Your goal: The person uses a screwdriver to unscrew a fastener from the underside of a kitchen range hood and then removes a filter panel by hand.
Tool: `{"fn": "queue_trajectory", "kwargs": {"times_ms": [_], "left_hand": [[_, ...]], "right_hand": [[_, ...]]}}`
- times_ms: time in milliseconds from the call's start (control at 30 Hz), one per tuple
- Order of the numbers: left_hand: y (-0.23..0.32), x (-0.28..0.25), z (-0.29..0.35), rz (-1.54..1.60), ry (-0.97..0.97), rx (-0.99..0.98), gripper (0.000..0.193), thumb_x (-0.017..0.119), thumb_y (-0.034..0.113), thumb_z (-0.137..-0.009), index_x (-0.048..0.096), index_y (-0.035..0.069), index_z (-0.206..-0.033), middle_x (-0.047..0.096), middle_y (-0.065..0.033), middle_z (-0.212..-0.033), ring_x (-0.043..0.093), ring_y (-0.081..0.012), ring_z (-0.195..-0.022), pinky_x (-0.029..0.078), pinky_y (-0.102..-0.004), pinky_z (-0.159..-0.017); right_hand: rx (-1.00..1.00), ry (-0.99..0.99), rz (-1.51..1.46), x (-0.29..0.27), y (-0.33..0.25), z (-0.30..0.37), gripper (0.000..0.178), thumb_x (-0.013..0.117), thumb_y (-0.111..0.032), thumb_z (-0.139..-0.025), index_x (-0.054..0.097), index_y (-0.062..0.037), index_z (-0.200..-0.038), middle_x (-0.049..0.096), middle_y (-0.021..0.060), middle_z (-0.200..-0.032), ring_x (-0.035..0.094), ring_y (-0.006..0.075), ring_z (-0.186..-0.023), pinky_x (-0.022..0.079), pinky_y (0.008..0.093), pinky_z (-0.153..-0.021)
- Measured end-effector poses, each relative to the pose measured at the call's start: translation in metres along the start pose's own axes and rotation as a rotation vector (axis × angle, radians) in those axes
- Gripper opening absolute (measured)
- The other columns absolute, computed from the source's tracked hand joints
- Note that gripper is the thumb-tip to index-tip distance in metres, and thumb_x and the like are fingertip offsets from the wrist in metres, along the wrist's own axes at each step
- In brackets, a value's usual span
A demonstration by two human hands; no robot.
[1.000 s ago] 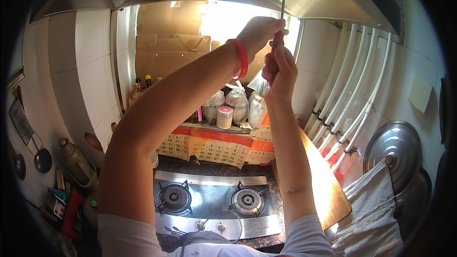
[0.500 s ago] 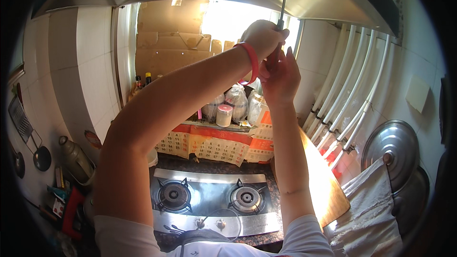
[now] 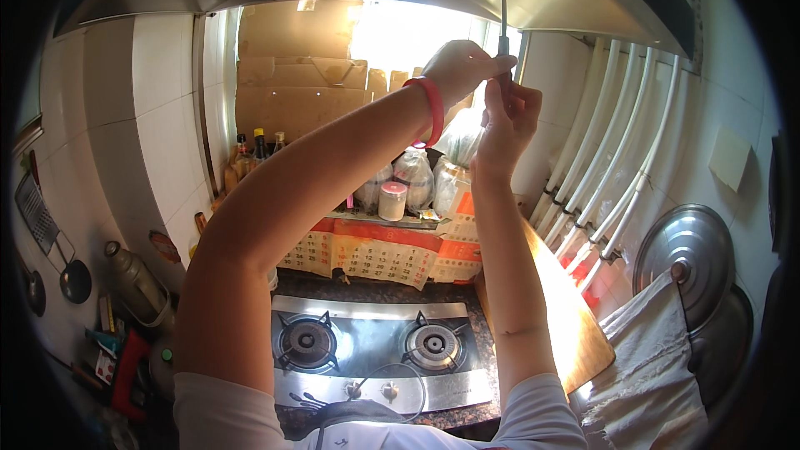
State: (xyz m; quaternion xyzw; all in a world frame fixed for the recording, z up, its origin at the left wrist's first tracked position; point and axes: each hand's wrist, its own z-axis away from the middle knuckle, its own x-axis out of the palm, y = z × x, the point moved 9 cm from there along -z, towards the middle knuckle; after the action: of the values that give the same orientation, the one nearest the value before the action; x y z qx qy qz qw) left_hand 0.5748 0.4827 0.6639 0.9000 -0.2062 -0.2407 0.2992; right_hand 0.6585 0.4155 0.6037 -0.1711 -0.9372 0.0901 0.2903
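Both my arms are raised toward the steel range hood (image 3: 575, 0) above the stove. My left hand (image 3: 462, 67), with a red band on its wrist, is closed around a long thin screwdriver (image 3: 502, 0) whose shaft points straight up into the hood's underside. My right hand (image 3: 508, 117) sits just below and to the right, fingers wrapped around the tool's dark handle. The tip of the shaft is hidden at the hood's edge.
Below is a two-burner gas stove (image 3: 375, 346) on a dark counter. A wooden board (image 3: 575, 333) leans at the right, beside white pipes (image 3: 608, 167) and steel lids (image 3: 692, 258). Bags, a jar and bottles (image 3: 254, 150) line the windowsill; utensils hang at left.
Both hands have shifted slightly right and upward along the screwdriver; the left hand now sits closer to the shaft. The view has tilted a little.
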Motion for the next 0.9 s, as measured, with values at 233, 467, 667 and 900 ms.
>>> {"fn": "queue_trajectory", "kwargs": {"times_ms": [233, 467, 667, 900], "left_hand": [[0.015, 0.004, 0.002, -0.168, 0.083, 0.035, 0.04, 0.065, 0.037, -0.077, 0.063, -0.002, -0.068, 0.059, -0.005, -0.064, 0.053, -0.0123, -0.059, 0.043, -0.0263, -0.059], [0.001, -0.011, 0.005, -0.135, 0.172, -0.023, 0.039, 0.053, 0.034, -0.083, 0.062, 0.003, -0.061, 0.057, -0.0069, -0.051, 0.055, -0.0172, -0.048, 0.043, -0.0324, -0.053], [0.001, -0.017, 0.0, 0.104, 0.022, 0.04, 0.034, 0.061, 0.035, -0.082, 0.062, 0.0, -0.08, 0.06, -0.0051, -0.074, 0.057, -0.0127, -0.07, 0.045, -0.0274, -0.069], [0.023, -0.007, 0.016, -0.226, 0.077, -0.006, 0.034, 0.066, 0.033, -0.078, 0.062, -0.001, -0.081, 0.062, -0.0071, -0.075, 0.058, -0.0132, -0.067, 0.046, -0.0265, -0.061]], "right_hand": [[0.073, -0.015, 0.036, 0.002, 0.001, 0.002, 0.026, 0.065, -0.014, -0.081, 0.044, -0.0037, -0.093, 0.048, 0.0013, -0.074, 0.044, 0.0074, -0.066, 0.038, 0.0214, -0.06], [0.732, -0.351, -0.674, 0.042, 0.022, 0.033, 0.023, 0.044, -0.027, -0.092, 0.048, -0.0037, -0.091, 0.047, 0.0021, -0.075, 0.039, 0.0085, -0.057, 0.03, 0.0212, -0.048], [0.599, -0.41, -0.523, 0.047, 0.023, 0.028, 0.021, 0.047, -0.028, -0.091, 0.051, -0.0079, -0.094, 0.05, 0.0024, -0.074, 0.038, 0.0093, -0.051, 0.028, 0.0202, -0.043], [0.135, -0.033, -0.102, 0.022, 0.017, 0.011, 0.021, 0.065, -0.004, -0.076, 0.045, -0.0081, -0.082, 0.047, -0.0021, -0.067, 0.039, 0.0053, -0.051, 0.028, 0.0196, -0.041]]}}
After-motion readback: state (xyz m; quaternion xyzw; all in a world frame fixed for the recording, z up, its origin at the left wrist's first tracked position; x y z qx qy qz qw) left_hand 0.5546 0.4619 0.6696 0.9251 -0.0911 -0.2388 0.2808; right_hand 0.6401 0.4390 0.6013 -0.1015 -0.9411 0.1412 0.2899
